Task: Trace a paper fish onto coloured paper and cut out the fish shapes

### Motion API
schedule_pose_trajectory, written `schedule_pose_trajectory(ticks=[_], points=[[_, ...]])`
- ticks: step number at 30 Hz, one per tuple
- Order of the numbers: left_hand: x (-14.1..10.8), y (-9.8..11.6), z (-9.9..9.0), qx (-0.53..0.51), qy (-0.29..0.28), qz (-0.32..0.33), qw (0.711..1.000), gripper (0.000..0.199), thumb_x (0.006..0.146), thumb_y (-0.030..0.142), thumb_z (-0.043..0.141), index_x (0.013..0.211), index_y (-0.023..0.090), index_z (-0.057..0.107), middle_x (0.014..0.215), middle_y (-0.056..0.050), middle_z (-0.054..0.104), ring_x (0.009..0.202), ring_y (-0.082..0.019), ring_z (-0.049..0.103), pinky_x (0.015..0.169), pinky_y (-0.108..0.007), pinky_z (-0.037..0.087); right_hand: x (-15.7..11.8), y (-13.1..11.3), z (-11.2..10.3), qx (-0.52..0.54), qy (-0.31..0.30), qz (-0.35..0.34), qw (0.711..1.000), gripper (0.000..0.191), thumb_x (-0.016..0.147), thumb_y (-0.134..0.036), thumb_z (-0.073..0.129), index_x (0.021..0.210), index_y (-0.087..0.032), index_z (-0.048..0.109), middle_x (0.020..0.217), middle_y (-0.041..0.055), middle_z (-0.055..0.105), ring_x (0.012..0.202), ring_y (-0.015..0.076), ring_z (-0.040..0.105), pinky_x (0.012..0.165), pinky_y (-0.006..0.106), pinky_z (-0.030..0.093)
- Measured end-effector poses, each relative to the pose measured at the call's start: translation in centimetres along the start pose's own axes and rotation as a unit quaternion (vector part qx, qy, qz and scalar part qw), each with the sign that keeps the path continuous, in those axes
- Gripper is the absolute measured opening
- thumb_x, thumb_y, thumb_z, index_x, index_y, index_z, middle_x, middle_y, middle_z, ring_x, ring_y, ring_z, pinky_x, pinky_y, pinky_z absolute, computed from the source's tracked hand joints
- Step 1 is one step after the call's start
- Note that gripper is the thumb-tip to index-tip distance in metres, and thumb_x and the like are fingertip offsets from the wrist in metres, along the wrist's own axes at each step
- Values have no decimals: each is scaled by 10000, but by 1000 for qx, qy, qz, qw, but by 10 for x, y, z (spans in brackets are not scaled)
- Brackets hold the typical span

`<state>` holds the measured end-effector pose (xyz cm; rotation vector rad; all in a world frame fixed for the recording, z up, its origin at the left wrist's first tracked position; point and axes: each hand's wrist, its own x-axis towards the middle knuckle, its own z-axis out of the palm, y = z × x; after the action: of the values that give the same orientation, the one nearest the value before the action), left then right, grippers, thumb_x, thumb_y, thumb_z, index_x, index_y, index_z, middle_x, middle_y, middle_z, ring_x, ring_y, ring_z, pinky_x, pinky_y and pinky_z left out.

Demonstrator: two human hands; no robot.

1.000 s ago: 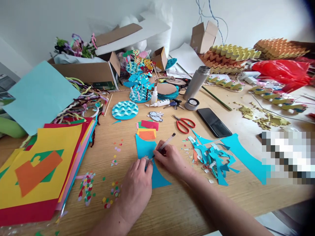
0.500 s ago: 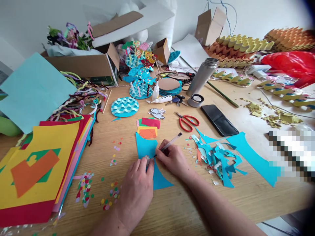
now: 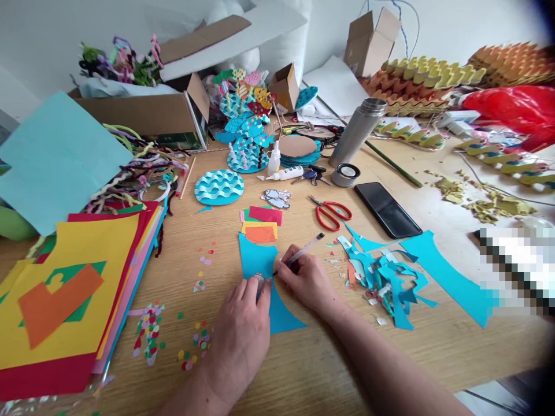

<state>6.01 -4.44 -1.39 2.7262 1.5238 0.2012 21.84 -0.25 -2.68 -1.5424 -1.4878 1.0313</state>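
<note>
A blue paper piece (image 3: 284, 312) with curved edges lies on the wooden table. My left hand (image 3: 245, 323) presses down on it, fingers together over a small grey-and-white cutout (image 3: 259, 278) that is mostly hidden. In my right hand (image 3: 307, 277) is a pen (image 3: 306, 247), pinched with its tip at the blue paper beside the cutout. Above the blue piece lie small orange (image 3: 260, 234), yellow and red papers. Farther back is another grey-and-white cutout (image 3: 277, 199).
Red-handled scissors (image 3: 332, 215), a black phone (image 3: 388, 210) and blue scraps (image 3: 390, 283) lie to the right. A steel flask (image 3: 358, 133) stands behind. Coloured paper sheets (image 3: 99, 225) and paper dots (image 3: 151, 329) are at the left. Glue bottles (image 3: 274, 159) are at the back.
My right hand and the pen have shifted very slightly right. My left hand stays on the blue paper. The camera view has moved a little.
</note>
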Motion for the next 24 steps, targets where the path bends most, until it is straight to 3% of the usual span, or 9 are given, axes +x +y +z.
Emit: schedule_pose_trajectory(ticks=[24], points=[[2, -5, -2, -48, -18, -3, 999, 360, 796, 22, 427, 1077, 161, 604, 966, -79, 568, 865, -219, 539, 786, -398, 516, -1, -1, -1, -16, -1, -19, 1000, 159, 791, -211, 538, 653, -199, 461, 489, -70, 446, 423, 71, 403, 420, 186, 294]])
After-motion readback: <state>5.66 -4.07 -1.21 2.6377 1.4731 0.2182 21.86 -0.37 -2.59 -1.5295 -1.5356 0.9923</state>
